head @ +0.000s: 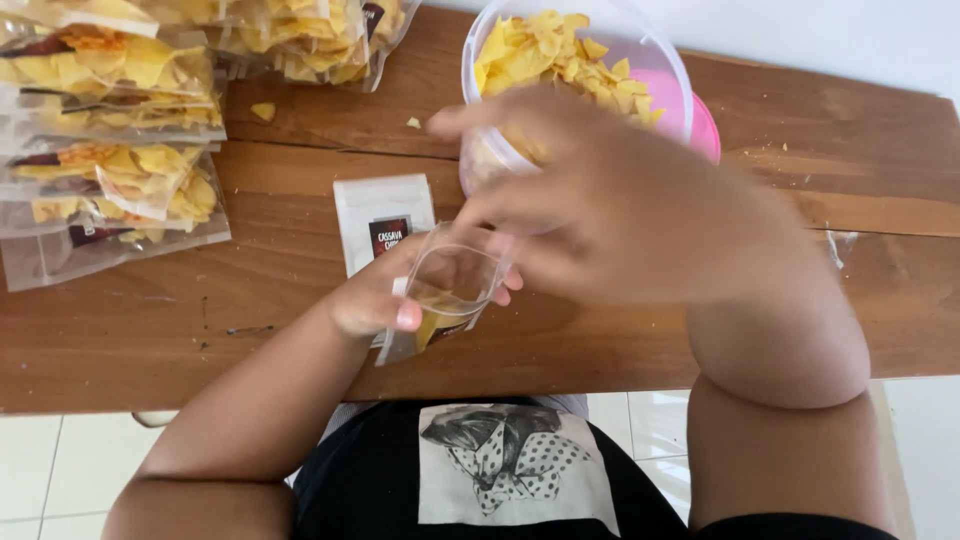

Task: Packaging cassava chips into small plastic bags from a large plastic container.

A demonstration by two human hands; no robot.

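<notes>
At frame centre, the left hand (375, 295) grips an upright open pouch (445, 290); the blurred right hand (600, 200), fingers pinched, hovers just above, tub (640, 50) behind.

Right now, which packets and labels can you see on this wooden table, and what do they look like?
Open clear plastic pouch: held by left hand, mouth open, a few yellow chips inside.
Empty flat white pouch: lying behind it, dark label patch.
Filled clear chip bags: stacked far left, yellow chips, dark labels.
More filled bags: top edge.
Round clear tub: yellow chips, beyond blurred right hand.
</notes>
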